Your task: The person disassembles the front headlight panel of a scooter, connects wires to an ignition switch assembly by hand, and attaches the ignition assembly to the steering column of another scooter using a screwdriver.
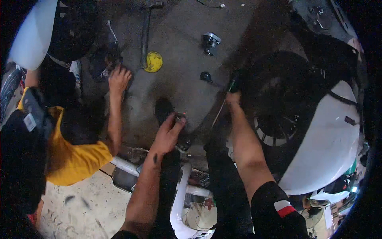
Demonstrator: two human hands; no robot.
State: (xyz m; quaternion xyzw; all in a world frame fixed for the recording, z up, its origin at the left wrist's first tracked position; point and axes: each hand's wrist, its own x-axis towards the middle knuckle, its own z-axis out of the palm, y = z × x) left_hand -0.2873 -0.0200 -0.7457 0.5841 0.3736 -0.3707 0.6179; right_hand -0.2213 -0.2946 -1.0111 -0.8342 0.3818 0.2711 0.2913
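In the middle, my left hand (169,131) is closed, thumb and fingers pinching a small metallic piece (181,117) too small to name. My right hand (233,98), farther right, is wrapped round what looks like a screwdriver (234,85). Its dark green handle sticks out beyond the fist, and a thin pale shaft slants back toward me. Just right of that hand stands a dark spoked wheel (274,95) in deep shadow. On the floor to the left of the screwdriver lies a small round black part (205,76).
At left, a co-worker in a yellow shirt (75,159) reaches a hand (119,79) toward dark parts. A wrench (112,32), a yellow disc (153,61), a long bar (146,36) and a silver-black part (211,43) lie on the floor. A white body panel (322,147) curves at right.
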